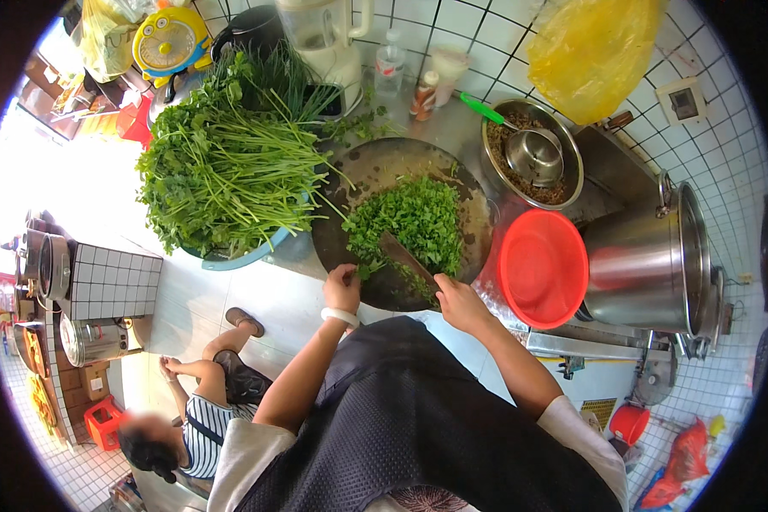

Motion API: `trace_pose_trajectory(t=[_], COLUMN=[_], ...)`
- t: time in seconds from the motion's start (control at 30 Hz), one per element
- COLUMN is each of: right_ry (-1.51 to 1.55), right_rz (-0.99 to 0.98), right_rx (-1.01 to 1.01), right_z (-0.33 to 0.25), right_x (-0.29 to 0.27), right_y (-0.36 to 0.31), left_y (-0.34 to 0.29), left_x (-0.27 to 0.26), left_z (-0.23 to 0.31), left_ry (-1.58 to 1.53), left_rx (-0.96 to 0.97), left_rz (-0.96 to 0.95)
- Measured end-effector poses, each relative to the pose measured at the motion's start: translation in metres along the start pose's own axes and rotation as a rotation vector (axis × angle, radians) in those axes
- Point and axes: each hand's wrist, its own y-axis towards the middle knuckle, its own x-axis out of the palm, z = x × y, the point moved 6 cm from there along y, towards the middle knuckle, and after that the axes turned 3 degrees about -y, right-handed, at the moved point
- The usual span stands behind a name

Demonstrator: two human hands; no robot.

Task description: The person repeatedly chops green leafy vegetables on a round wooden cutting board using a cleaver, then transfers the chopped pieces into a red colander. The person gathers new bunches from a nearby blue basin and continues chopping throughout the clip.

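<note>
A round chopping board (pixel 341 230) bears a heap of chopped green leafy herbs (pixel 422 213), which look like coriander. My right hand (pixel 459 300) grips the handle of a knife (pixel 408 258) at the near right of the board. Its dark blade lies over the near side of the heap. At the board's near left edge, my left hand (pixel 342 287) is closed, with curled fingers beside a few loose leaves. Whether it pinches any leaf cannot be made out. Left of the board, a large pile of whole long-stemmed herbs (pixel 230 162) fills a blue basin (pixel 269 247).
Right of the board stand a red plastic basin (pixel 542 269), a steel bowl (pixel 572 188) holding a ladle (pixel 535 156), and a big steel pot (pixel 640 260). Behind are a blender (pixel 324 43) and bottles (pixel 390 64). Another person (pixel 200 435) sits at lower left.
</note>
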Motion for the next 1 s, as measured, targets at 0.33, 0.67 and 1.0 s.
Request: trace_pose_trajectory(t=[0.33, 0.67, 1.0], right_ry=[-0.08, -0.115, -0.089], right_rz=[-0.045, -0.056, -0.044], right_rx=[0.02, -0.023, -0.064], right_z=[-0.026, -0.037, -0.054], right_x=[0.028, 0.027, 0.025], right_y=[0.006, 0.013, 0.016], left_y=[-0.001, -0.011, -0.015], left_x=[-0.019, -0.01, -0.019], left_z=[0.017, 0.018, 0.018], left_ry=[0.157, 0.206, 0.177], left_rx=[0.284, 0.26, 0.135], left_rz=[-0.072, -0.028, -0.063])
